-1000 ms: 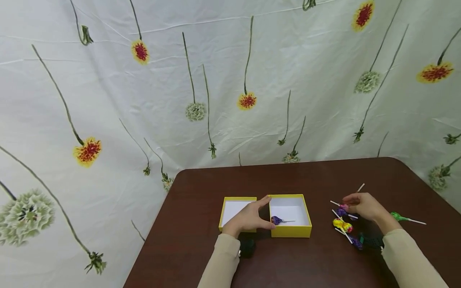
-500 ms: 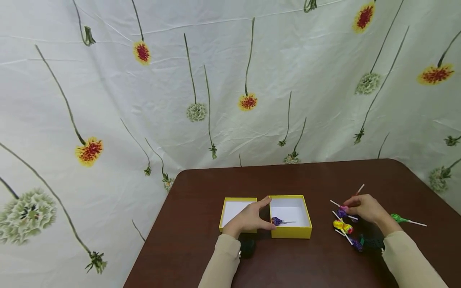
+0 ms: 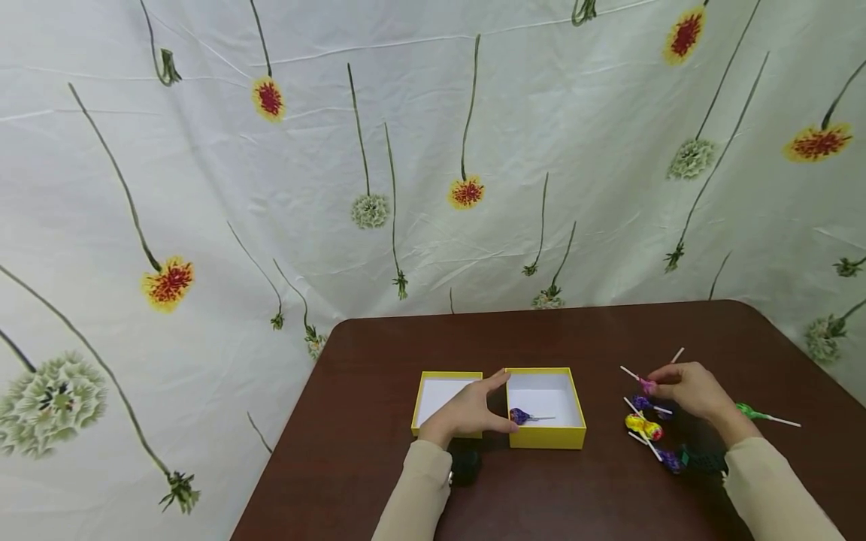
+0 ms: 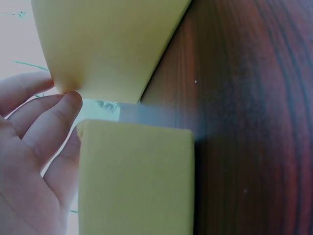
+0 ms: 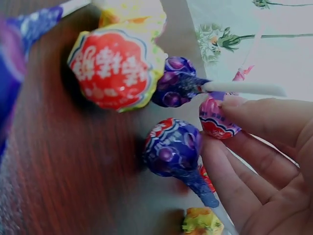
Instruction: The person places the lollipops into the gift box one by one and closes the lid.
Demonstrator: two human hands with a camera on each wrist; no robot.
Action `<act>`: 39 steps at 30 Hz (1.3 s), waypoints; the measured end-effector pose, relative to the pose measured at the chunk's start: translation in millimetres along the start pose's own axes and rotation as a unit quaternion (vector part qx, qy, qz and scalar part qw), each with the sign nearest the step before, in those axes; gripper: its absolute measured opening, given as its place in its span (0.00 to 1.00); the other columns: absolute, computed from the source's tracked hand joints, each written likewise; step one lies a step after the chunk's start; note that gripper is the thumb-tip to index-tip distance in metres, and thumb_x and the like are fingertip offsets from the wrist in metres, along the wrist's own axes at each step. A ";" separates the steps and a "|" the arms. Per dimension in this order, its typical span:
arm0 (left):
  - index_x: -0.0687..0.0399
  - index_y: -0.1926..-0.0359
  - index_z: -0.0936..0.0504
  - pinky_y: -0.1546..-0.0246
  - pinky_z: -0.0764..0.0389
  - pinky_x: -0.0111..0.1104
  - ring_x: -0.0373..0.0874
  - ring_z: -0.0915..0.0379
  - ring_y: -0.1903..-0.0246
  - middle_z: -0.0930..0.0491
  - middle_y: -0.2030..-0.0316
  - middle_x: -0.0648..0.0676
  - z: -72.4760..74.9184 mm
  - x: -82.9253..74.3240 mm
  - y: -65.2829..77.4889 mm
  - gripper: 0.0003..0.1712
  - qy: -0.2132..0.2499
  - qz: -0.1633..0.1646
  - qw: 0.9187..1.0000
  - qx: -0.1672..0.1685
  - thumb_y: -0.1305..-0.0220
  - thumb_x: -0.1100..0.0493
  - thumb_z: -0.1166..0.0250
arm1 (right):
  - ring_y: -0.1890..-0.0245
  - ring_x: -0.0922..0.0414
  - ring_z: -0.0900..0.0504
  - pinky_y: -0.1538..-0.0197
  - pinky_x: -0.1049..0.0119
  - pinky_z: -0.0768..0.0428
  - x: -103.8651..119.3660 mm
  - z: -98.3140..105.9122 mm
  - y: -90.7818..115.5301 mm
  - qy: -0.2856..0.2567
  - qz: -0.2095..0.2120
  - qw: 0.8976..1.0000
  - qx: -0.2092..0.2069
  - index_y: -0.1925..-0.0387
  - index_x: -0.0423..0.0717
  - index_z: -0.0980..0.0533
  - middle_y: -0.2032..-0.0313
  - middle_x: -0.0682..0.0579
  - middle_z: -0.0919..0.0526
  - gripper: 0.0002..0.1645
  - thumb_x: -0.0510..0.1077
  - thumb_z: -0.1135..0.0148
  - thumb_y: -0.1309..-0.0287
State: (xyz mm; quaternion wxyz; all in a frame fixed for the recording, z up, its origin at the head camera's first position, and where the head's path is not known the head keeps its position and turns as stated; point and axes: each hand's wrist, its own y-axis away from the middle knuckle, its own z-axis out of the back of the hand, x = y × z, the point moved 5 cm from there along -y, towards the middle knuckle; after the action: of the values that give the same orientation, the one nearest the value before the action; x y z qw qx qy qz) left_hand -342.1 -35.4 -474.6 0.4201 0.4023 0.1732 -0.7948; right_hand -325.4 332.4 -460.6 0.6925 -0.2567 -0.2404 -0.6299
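My right hand [image 3: 693, 388] pinches a pink lollipop [image 3: 647, 386] by its wrapped head, its white stick pointing up and left. In the right wrist view, that pink lollipop [image 5: 218, 119] sits between thumb and fingers, above purple lollipops [image 5: 173, 147] and a yellow one [image 5: 115, 71]. My left hand [image 3: 468, 409] spans the left side of a yellow box [image 3: 546, 436], thumb at the front corner and a finger at the back corner. One purple lollipop [image 3: 519, 415] lies inside that box. The left wrist view has fingertips touching the box corner [image 4: 73, 83].
Left of the box lies its yellow-edged lid [image 3: 440, 394], partly behind the left hand. A green lollipop [image 3: 749, 410] lies right of the right wrist. Beyond the right hand a white stick [image 3: 678, 355] shows. Flowered cloth [image 3: 406, 150] hangs behind the brown table [image 3: 406, 338].
The right hand has lifted the pink lollipop slightly off the purple one it lay against. The left hand and box have stayed in place.
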 end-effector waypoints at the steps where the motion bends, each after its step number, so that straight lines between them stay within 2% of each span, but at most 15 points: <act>1: 0.46 0.22 0.42 0.26 0.39 0.51 0.49 0.50 0.23 0.47 0.22 0.47 -0.1 0.3 0.2 0.55 0.000 0.000 1.000 0.000 0.47 0.49 0.23 | 0.65 0.54 0.17 0.62 0.61 0.18 0.9 0.3 0.4 -0.002 -0.003 1.000 -0.001 0.57 0.31 0.17 0.62 0.41 0.12 0.16 0.42 0.32 0.39; 5: 0.45 0.22 0.42 0.26 0.39 0.51 0.49 0.50 0.23 0.48 0.22 0.46 -0.6 2.4 0.4 0.55 0.001 0.000 1.000 -0.001 0.47 0.48 0.23 | 0.66 0.54 0.17 0.64 0.62 0.18 6.0 1.4 1.8 -0.018 -0.012 1.000 0.002 0.54 0.29 0.19 0.62 0.40 0.13 0.18 0.41 0.34 0.37; 9: 0.44 0.22 0.42 0.26 0.39 0.50 0.47 0.50 0.22 0.48 0.22 0.44 -0.2 4.5 0.0 0.55 0.004 0.002 1.000 0.000 0.47 0.48 0.23 | 0.67 0.53 0.15 0.61 0.57 0.14 14.1 0.6 2.3 -0.030 -0.014 0.999 0.010 0.51 0.28 0.20 0.61 0.39 0.14 0.20 0.42 0.34 0.36; 12: 0.44 0.22 0.42 0.26 0.39 0.50 0.47 0.50 0.22 0.48 0.22 0.44 0.2 4.6 -0.2 0.55 0.003 0.002 1.000 0.001 0.47 0.48 0.23 | 0.67 0.53 0.15 0.61 0.58 0.13 19.0 -0.1 1.8 -0.034 -0.008 0.999 0.014 0.50 0.28 0.20 0.61 0.40 0.14 0.21 0.43 0.34 0.36; 16: 0.44 0.22 0.42 0.26 0.39 0.49 0.47 0.50 0.23 0.48 0.22 0.44 0.9 3.5 0.4 0.55 0.000 0.003 1.000 0.004 0.47 0.49 0.23 | 0.69 0.55 0.19 0.69 0.66 0.20 25.2 1.0 0.6 -0.035 0.004 0.999 0.010 0.49 0.29 0.20 0.62 0.40 0.13 0.20 0.42 0.36 0.35; 18: 0.44 0.22 0.42 0.26 0.39 0.50 0.47 0.50 0.22 0.48 0.22 0.44 1.2 3.3 0.8 0.55 0.000 0.003 1.000 0.004 0.47 0.49 0.24 | 0.70 0.55 0.22 0.72 0.67 0.24 29.7 2.1 0.6 -0.033 0.010 0.999 0.007 0.48 0.30 0.20 0.61 0.38 0.12 0.19 0.41 0.37 0.34; 25: 0.42 0.22 0.43 0.26 0.39 0.50 0.47 0.52 0.22 0.49 0.21 0.43 0.8 2.9 -1.2 0.55 0.002 -0.001 1.000 0.010 0.46 0.48 0.24 | 0.58 0.46 0.19 0.61 0.59 0.18 41.6 6.2 1.4 0.006 0.038 0.999 -0.019 0.47 0.32 0.20 0.54 0.35 0.15 0.20 0.44 0.37 0.33; 27: 0.42 0.22 0.43 0.26 0.38 0.50 0.48 0.51 0.22 0.49 0.21 0.44 0.7 2.5 -1.3 0.55 -0.002 -0.002 1.000 0.011 0.46 0.48 0.24 | 0.59 0.48 0.19 0.61 0.61 0.18 42.5 5.0 1.2 -0.001 0.032 0.999 -0.017 0.49 0.33 0.20 0.56 0.38 0.14 0.19 0.43 0.37 0.34; 30: 0.42 0.22 0.43 0.27 0.38 0.50 0.48 0.51 0.22 0.49 0.21 0.44 0.6 1.9 -0.8 0.54 -0.008 0.000 1.000 0.012 0.46 0.47 0.24 | 0.62 0.54 0.20 0.63 0.68 0.20 43.0 2.9 1.5 -0.013 0.028 0.999 -0.016 0.51 0.33 0.20 0.59 0.42 0.14 0.16 0.41 0.37 0.35; 34: 0.42 0.22 0.43 0.27 0.38 0.50 0.48 0.51 0.22 0.49 0.21 0.44 1.2 1.3 0.1 0.54 -0.005 0.003 1.000 0.012 0.46 0.47 0.24 | 0.62 0.56 0.18 0.65 0.73 0.20 45.7 1.7 2.8 -0.030 0.040 0.998 -0.024 0.51 0.30 0.20 0.59 0.41 0.14 0.17 0.41 0.37 0.34; 39: 0.43 0.22 0.43 0.27 0.38 0.51 0.49 0.51 0.22 0.49 0.21 0.44 2.9 0.3 0.6 0.54 -0.003 0.000 1.000 0.010 0.45 0.48 0.24 | 0.60 0.51 0.16 0.60 0.68 0.16 51.3 0.5 2.1 -0.046 0.043 0.997 -0.033 0.46 0.30 0.21 0.54 0.35 0.15 0.21 0.43 0.37 0.33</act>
State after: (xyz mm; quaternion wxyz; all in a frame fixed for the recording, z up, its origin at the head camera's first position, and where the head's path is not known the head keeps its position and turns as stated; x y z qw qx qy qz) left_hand -343.2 -37.6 -473.0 0.4161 0.4043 0.1638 -0.7978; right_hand -318.7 294.5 -426.7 0.6984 -0.3181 -0.2399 -0.5946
